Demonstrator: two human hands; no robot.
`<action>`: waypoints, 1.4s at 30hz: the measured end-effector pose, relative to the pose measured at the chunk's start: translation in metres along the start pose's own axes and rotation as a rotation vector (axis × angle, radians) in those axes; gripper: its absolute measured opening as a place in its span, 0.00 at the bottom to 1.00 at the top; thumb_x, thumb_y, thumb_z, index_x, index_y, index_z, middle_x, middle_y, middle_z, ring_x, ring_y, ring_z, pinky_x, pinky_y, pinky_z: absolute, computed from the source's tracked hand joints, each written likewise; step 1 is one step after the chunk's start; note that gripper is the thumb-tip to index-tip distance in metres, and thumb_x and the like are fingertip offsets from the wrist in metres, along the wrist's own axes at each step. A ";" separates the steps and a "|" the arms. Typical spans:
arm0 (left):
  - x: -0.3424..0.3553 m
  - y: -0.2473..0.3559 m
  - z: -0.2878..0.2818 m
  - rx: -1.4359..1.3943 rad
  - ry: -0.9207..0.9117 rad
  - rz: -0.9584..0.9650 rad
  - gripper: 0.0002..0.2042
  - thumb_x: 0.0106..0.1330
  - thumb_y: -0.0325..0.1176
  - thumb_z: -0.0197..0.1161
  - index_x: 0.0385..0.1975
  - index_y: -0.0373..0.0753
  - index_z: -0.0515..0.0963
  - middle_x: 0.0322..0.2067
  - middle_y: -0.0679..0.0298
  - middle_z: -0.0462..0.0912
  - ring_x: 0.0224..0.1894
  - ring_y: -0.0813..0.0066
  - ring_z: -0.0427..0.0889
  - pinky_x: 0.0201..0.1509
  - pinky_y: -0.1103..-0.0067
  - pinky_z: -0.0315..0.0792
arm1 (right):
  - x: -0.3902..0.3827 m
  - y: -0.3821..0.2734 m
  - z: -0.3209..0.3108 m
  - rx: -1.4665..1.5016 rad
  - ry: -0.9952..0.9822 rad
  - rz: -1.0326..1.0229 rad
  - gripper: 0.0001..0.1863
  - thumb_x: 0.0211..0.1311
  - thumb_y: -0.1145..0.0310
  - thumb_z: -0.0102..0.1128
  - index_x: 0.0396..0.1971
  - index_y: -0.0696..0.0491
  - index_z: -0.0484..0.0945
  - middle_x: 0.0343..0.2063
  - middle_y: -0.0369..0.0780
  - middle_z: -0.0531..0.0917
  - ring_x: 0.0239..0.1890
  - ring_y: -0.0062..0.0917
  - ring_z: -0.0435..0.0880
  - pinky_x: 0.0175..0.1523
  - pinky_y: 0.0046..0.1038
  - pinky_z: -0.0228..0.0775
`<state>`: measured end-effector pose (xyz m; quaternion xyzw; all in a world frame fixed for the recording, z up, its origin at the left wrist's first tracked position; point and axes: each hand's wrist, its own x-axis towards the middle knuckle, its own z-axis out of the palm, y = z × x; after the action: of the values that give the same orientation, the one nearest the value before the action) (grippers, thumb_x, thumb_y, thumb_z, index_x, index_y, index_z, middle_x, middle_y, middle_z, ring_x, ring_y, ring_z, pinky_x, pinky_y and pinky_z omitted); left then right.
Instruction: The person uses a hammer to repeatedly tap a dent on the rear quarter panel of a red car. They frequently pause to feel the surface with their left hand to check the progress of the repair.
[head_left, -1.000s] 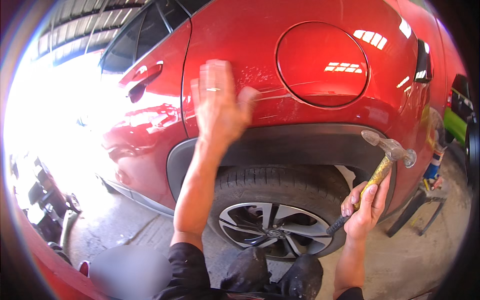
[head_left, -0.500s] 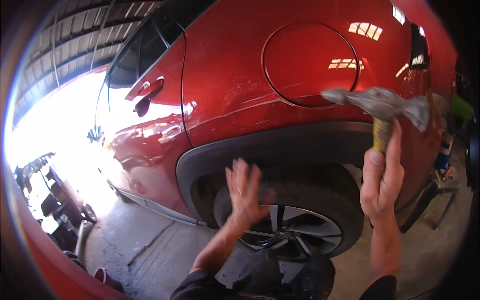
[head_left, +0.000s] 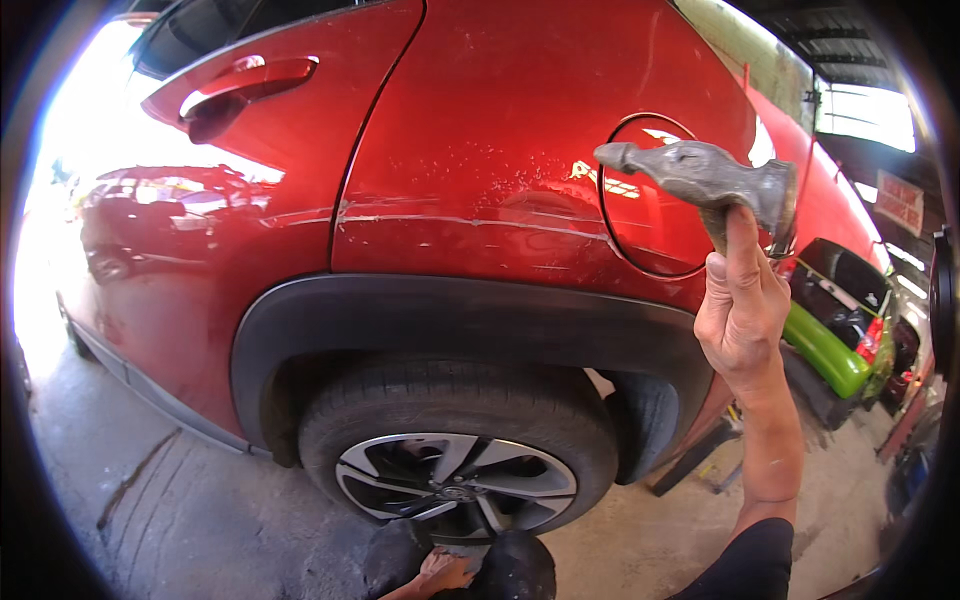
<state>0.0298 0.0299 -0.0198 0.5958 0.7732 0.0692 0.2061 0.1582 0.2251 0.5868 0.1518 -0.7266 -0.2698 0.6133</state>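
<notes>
High on the wearer's head, the fisheye looks forward and down at the flank of a red car (head_left: 480, 240), so near that bodywork spans the frame! The wheel (head_left: 455, 490) sits lower centre, while the right hand (head_left: 743, 320) looms closer, right of centre.

right hand (head_left: 745, 315) grips a hammer (head_left: 720, 188) upright, metal head (head_left: 675, 165) in front of the round fuel flap (head_left: 648, 222). left hand (head_left: 447, 572) low, between the dark-clad knees (head_left: 522, 568), near the wheel (head_left: 457, 480); grip unclear. red rear panel (head_left: 500, 110): long horizontal scratch (head_left: 480, 222) and scattered pale specks (head_left: 497, 168) above the black arch trim (head_left: 460, 310). door handle (head_left: 255, 88) to the left; green vehicle part (head_left: 828, 352) beyond, at right.
</notes>
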 end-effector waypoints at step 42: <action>0.008 -0.012 0.020 0.005 0.060 0.018 0.22 0.63 0.53 0.55 0.43 0.42 0.83 0.41 0.56 0.87 0.45 0.58 0.85 0.62 0.57 0.64 | -0.007 -0.001 0.023 -0.150 -0.230 0.044 0.30 0.65 0.79 0.56 0.68 0.53 0.66 0.45 0.49 0.83 0.31 0.33 0.83 0.35 0.29 0.76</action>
<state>0.0260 0.0311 -0.0438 0.6009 0.7737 0.0867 0.1808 0.1374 0.2332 0.5779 0.0575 -0.7730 -0.3254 0.5416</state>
